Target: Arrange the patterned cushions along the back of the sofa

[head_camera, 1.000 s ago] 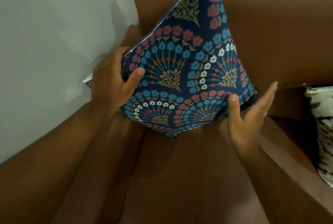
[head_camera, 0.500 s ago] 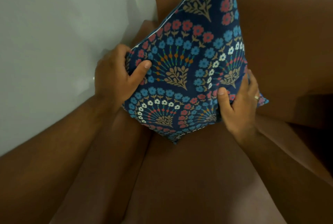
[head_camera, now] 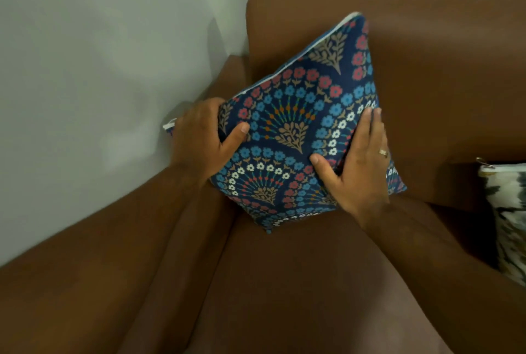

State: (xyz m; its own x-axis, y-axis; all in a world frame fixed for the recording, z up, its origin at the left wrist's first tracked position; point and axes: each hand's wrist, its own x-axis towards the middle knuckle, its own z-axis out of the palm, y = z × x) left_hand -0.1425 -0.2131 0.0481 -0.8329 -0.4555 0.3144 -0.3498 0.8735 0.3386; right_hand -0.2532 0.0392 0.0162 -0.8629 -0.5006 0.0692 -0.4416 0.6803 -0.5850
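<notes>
A navy cushion [head_camera: 299,123] with red, blue and white flowers stands on one corner in the left corner of the brown sofa [head_camera: 441,69], leaning against the backrest. My left hand [head_camera: 202,140] grips its left corner, thumb on the front. My right hand [head_camera: 355,166] lies flat on its right side, fingers spread, a ring on one finger. A second cushion [head_camera: 509,217], white with dark blotches, shows at the right edge on the seat.
A pale wall [head_camera: 99,69] runs close along the sofa's left armrest [head_camera: 199,240] and behind the backrest. The brown seat [head_camera: 299,282] stretches toward me below the cushion.
The navy cushion sits lower and further back against the backrest. My right hand went from hovering open to pressing flat on the cushion. The view pulled back, showing the white cushion again.
</notes>
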